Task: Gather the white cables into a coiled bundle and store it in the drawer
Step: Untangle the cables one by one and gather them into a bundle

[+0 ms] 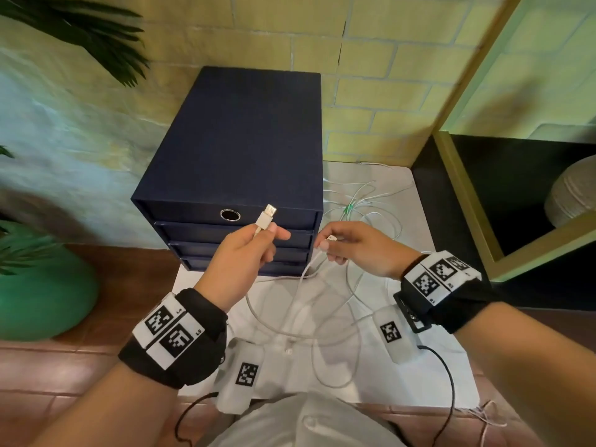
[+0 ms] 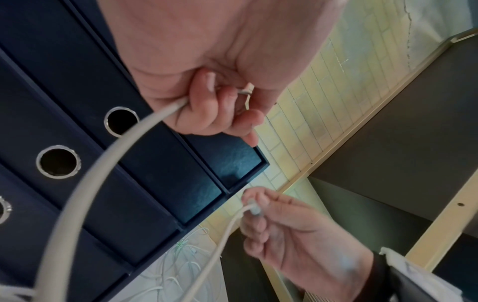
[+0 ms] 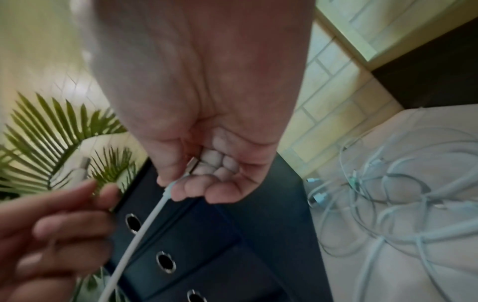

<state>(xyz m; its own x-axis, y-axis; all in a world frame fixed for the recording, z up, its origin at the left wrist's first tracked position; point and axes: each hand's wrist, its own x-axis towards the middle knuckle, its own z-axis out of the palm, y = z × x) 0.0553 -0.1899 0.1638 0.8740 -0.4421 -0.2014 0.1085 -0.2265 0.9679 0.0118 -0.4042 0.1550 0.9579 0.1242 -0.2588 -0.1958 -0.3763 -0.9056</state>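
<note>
A white cable point(image 1: 290, 324) hangs in a long loop between my two hands. My left hand point(image 1: 254, 243) pinches its USB plug end point(image 1: 267, 216), which sticks up in front of the dark blue drawer unit point(image 1: 238, 137). My right hand point(image 1: 342, 246) pinches the other plug point(image 1: 329, 239) just to the right. In the left wrist view my fingers point(image 2: 207, 108) curl round the cable point(image 2: 85, 173). In the right wrist view the cable point(image 3: 145, 226) drops from my curled fingers point(image 3: 207, 183). More white cables point(image 1: 361, 204) lie tangled on the white cloth point(image 1: 429, 359) right of the unit. All drawers are closed.
A green pot point(image 1: 42, 295) with a palm stands at the left. A yellow-framed dark shelf point(image 1: 522, 204) with a round beige object point(image 1: 571, 191) lies to the right. A brick-patterned wall point(image 1: 371, 91) backs the unit. The tangled cables point(image 3: 388, 196) spread over the cloth.
</note>
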